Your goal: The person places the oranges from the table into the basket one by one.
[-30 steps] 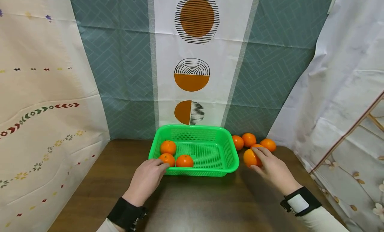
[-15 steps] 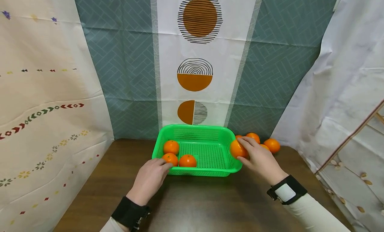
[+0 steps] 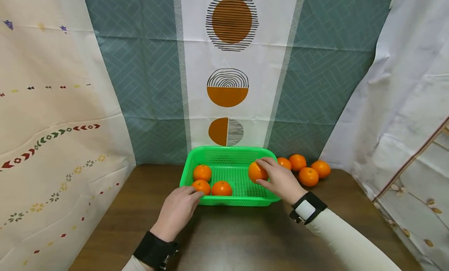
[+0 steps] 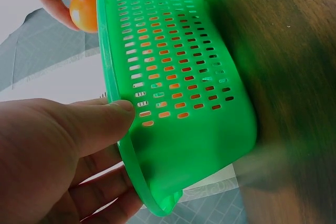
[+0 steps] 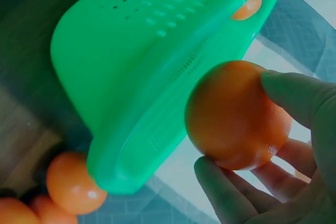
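A green perforated basket (image 3: 228,152) stands on a dark wooden table (image 3: 242,236). Three oranges (image 3: 211,181) lie in its left half. My right hand (image 3: 275,179) grips another orange (image 3: 256,172) over the right part of the basket; the right wrist view shows that orange (image 5: 236,114) held by thumb and fingers beside the basket's wall (image 5: 152,66). My left hand (image 3: 179,210) holds the basket's near left rim, thumb (image 4: 100,121) against its outer wall (image 4: 178,93) and fingers under the rim.
Several loose oranges (image 3: 303,168) lie on the table just right of the basket, near the back curtain. Patterned cloth hangs on the left, back and right sides. Bare tabletop lies between me and the basket.
My right hand lifted an orange from the pile at the right and carried it leftward over the basket's rim. The left hand stayed on the basket's rim.
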A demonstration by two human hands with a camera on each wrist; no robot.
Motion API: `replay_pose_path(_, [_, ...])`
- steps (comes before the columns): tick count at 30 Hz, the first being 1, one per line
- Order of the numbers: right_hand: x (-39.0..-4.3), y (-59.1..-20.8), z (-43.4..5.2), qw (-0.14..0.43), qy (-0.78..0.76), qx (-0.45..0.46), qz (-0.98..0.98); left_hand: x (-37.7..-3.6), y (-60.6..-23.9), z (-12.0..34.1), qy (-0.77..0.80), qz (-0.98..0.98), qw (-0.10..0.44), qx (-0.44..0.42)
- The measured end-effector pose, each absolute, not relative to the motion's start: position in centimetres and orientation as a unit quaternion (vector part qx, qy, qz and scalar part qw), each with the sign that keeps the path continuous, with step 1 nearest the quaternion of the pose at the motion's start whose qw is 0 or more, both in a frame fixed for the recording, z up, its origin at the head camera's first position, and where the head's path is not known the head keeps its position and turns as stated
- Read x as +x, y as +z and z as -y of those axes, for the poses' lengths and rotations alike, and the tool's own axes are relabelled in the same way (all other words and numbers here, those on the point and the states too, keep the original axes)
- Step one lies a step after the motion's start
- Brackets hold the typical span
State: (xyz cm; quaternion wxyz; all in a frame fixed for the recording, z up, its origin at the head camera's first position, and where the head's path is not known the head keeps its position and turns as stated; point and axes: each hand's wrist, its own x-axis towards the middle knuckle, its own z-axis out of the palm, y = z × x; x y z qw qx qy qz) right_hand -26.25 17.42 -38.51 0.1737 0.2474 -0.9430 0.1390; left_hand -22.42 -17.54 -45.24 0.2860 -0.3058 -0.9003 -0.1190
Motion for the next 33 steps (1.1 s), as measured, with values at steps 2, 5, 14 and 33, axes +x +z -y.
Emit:
replay_pose_path(2, [-26.5,-38.7,-17.0,0.169,0.139,0.244,0.945,-22.3,-45.3,17.4,-0.119,0.9,0.286,-0.305])
replay_pose_path(5, [-26.9,-39.0,-16.5,0.163,0.139,0.235,0.948,-22.4,-45.4,17.2,-0.119,0.9,0.285,-0.307])
replay_pose_path(14, [-28.3,-39.9,-13.7,0.143,0.157,0.257,0.943,-22.2,-45.4,17.1,-0.114,0.901,0.287,-0.306])
replay_pose_path(33, [-31.8,-41.3,-8.7,0.101,0.168,0.224,0.955,-22.2,-45.1,17.4,-0.112,0.905,0.276,-0.304])
